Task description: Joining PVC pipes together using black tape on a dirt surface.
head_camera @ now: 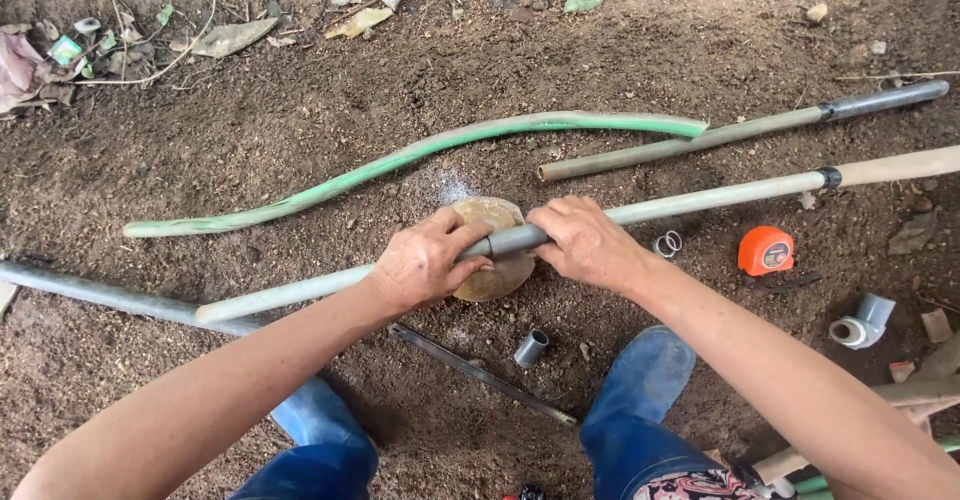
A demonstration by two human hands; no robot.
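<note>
Where the two hands meet over the dirt, a grey coupling sleeve (508, 241) sits between them, joining two lengths of pale pipe (700, 200) into one long line that runs from lower left to upper right across the view. The left hand (425, 260) is wrapped around the pipe just left of the sleeve, fingers curled over the top, thumb toward the joint. The right hand (585, 243) grips just right of it in the same closed way. Both hands are equally near the sleeve, touching or almost touching its ends. A flat round stone (492, 260) lies directly under the joint. A short loose sleeve (531, 347) rests on the soil nearer the knees, apart from the hands
</note>
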